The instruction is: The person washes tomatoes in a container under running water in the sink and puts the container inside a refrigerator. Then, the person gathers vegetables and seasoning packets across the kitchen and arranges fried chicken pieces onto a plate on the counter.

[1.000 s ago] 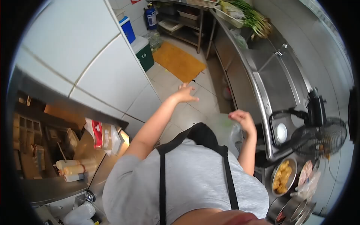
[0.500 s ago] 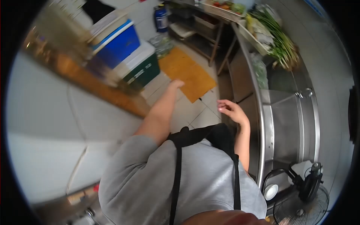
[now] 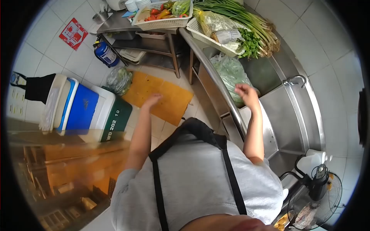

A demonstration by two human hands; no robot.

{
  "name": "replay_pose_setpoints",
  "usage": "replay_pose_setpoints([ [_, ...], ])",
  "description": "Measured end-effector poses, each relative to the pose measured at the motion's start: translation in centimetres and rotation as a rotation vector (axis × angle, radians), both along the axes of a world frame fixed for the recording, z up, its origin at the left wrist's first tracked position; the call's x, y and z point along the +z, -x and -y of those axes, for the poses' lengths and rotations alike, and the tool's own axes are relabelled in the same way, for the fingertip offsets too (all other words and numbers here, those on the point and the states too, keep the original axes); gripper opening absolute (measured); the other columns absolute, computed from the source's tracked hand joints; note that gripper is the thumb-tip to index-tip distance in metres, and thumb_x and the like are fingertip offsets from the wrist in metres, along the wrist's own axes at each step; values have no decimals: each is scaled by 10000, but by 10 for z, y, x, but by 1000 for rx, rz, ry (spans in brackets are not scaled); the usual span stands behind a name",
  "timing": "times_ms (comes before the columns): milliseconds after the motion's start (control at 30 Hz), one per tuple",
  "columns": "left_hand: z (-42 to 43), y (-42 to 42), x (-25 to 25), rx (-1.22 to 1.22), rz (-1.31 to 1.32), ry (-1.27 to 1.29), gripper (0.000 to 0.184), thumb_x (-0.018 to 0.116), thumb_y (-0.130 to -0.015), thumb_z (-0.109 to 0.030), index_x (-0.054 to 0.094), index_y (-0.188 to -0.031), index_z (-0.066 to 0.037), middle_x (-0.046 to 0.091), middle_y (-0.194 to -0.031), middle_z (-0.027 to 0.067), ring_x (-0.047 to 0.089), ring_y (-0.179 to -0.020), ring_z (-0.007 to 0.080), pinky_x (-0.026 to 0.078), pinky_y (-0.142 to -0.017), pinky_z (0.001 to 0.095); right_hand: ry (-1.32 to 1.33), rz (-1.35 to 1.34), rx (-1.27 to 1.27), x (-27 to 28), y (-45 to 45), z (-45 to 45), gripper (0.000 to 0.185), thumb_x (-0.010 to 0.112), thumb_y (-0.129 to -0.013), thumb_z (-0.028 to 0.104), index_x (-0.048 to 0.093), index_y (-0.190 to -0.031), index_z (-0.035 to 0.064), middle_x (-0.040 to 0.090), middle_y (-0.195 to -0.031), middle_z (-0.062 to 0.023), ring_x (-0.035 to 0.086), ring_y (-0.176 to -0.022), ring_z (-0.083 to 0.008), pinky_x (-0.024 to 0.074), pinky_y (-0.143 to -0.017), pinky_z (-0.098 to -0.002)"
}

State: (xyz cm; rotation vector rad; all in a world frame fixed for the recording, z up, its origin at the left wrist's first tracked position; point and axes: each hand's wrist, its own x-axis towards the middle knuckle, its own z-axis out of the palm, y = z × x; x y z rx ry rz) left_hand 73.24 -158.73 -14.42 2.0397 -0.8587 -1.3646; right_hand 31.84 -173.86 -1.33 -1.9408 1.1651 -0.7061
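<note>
My left hand (image 3: 153, 100) hangs in the air above an orange-yellow mat (image 3: 148, 86) on the tiled floor. Its fingers are loosely stretched and nothing shows in them. Over the near rim of the steel sink (image 3: 266, 73), my right hand (image 3: 248, 95) is raised with fingers loosely bent and apart, holding nothing visible. Just beyond it a green plastic bag (image 3: 227, 71) lies in the basin; I cannot tell whether the fingers touch it. Behind the bag, a white basket (image 3: 198, 31) holds wrapped vegetables and leafy herbs, beside long green onions (image 3: 246, 17).
A basket of peppers (image 3: 163, 24) stands on a steel table at the back. To the left are a blue bin (image 3: 81, 107), a dark green cooler (image 3: 117, 115), a fire extinguisher (image 3: 106, 54) and a bagged vegetable (image 3: 118, 80). A fan (image 3: 316, 196) stands at lower right, near the faucet (image 3: 295, 81).
The view has turned left and moved towards the sink and back table. My right hand has gone from beside the counter to over the sink; my left hand still hangs by the mat.
</note>
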Motion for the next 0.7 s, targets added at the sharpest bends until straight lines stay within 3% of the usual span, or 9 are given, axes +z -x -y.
replay_pose_setpoints([
  [100,36,-35,16,133,-5,23,449,552,-796,-366,502,-1149,-92,489,-1177,84,456,-1055,229,370,-829,373,-110,210,-19,13,-40,78,234,592,-812,198,607,-953,12,621,-834,-43,555,-739,-114,442,-656,-256],
  [200,50,-61,31,294,19,42,451,554,-800,-367,489,-1154,-96,496,-1096,74,473,-966,202,394,-792,332,-268,445,15,13,-99,135,231,541,-836,180,588,-978,4,595,-862,-46,561,-768,-132,458,-653,-254],
  [333,112,-116,65,487,-126,379,308,575,-787,-333,521,-913,-57,486,-758,23,463,-632,130,386,-536,243,-359,596,111,25,-197,181,252,538,-828,147,563,-1020,-13,576,-921,-62,555,-811,-137,468,-675,-261],
  [433,168,-173,122,511,-62,473,292,574,-782,-311,533,-863,-34,484,-729,26,439,-617,124,362,-526,261,-305,636,43,22,-262,233,265,523,-829,126,550,-1051,-16,579,-888,-60,552,-779,-131,462,-670,-258],
  [500,216,-229,128,542,-70,578,262,579,-781,-297,521,-827,-46,483,-725,19,452,-610,118,364,-517,239,-200,534,19,23,-296,265,285,505,-830,118,540,-1072,-28,581,-820,-43,546,-746,-114,454,-682,-245],
  [567,261,-274,130,592,-52,612,318,579,-779,-311,540,-912,-25,521,-801,39,480,-708,133,394,-589,240,228,210,-142,8,-325,310,326,489,-793,167,559,-1046,-27,616,-816,-189,606,-816,-202,460,-678,-273],
  [633,314,-325,119,555,-62,597,415,557,-790,-329,533,-1057,-12,555,-953,68,490,-881,145,420,-707,257,456,-162,-233,-3,-347,345,342,482,-755,171,570,-1015,-33,598,-865,-255,615,-807,-276,472,-662,-330],
  [667,330,-334,122,482,-81,612,417,561,-766,-316,562,-1037,0,595,-914,112,552,-777,199,444,-659,312,234,-137,-238,-1,-360,354,331,481,-759,176,574,-986,-45,600,-838,-234,617,-748,-263,477,-594,-330],
  [700,350,-348,120,349,-201,570,452,549,-770,-374,552,-1071,-37,603,-955,107,577,-844,201,461,-698,328,7,-115,-241,-2,-368,357,324,480,-763,182,578,-958,-58,602,-811,-213,618,-689,-250,482,-526,-330],
])
